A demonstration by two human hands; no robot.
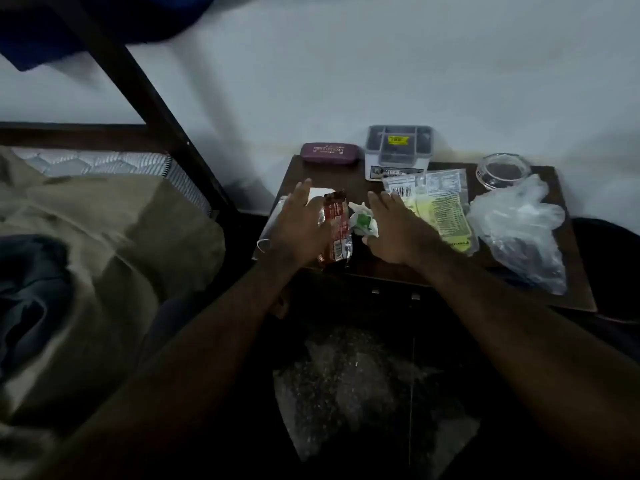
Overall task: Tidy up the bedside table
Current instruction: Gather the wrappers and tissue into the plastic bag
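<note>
Head view: a dark wooden bench point(580, 268) beside a bed point(104, 216) carries a scatter of wrappers and containers, and both hands reach over its near left part.

A crumpled clear plastic bag point(519, 220) slumps at the right. It looks light, soft and slippery, and is best gathered at its bunched top. Left of it lies a flat yellow printed packet point(443, 213), thin and flexible, easy to lift by an edge. Against the far wall stand a rigid, compartmented plastic box point(398, 150) and, to its right, a round glass bowl point(503, 170). The bowl is probably the one breakable item and should be held by its rim with care. A hard maroon glasses case point(329, 153) sits at the far left.

The left hand point(298, 230) is open with its fingers spread beside a crinkly red foil wrapper point(334, 233); contact cannot be confirmed. The right hand point(394, 230) is also open and holds nothing. Its thumb is near a wad of white-and-green paper point(362, 221), which is featherlight and easy to pinch.
</note>
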